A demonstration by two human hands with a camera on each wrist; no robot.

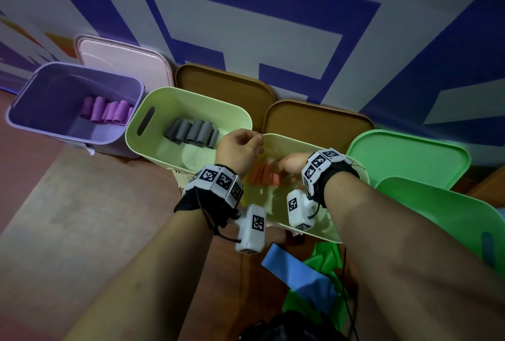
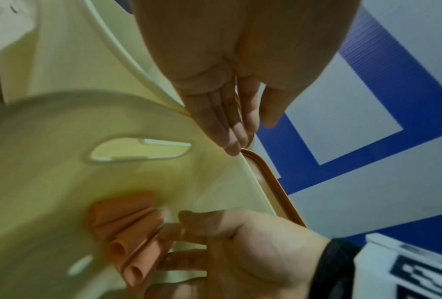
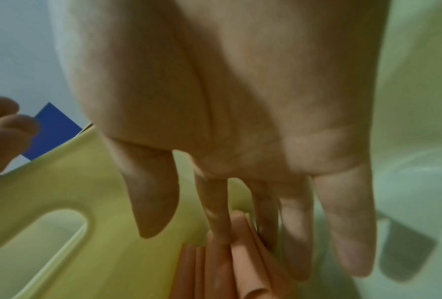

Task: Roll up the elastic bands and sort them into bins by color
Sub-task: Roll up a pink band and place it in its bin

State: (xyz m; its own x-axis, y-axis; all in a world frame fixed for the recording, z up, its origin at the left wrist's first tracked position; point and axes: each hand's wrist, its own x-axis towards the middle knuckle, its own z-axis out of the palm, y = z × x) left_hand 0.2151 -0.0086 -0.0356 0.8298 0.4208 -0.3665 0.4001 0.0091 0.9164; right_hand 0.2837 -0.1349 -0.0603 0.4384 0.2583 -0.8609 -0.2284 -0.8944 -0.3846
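Purple rolls [image 1: 106,111] lie in the purple bin [image 1: 32,97] at upper left, grey rolls [image 1: 191,133] in the next bin [image 1: 153,100]. At centre, the left hand [image 1: 239,149] hovers with fingers relaxed, holding nothing, over the yellow bin's [image 1: 284,141] rim. The right hand [image 1: 293,163] reaches inside, straight fingers [image 3: 218,218] touching the orange rolls [image 1: 263,175].

Smooth plastic yellow bin [image 2: 61,125] (slight sheen); matt rubbery orange rolls [image 2: 127,222]; rough floor [image 1: 68,204].

No readable words, brands or numbers show in any view. The only signs are black-and-white square code markers on the white wrist-camera housings [image 1: 218,180], and large blue shapes on the wall [image 1: 246,26] spell nothing legible.
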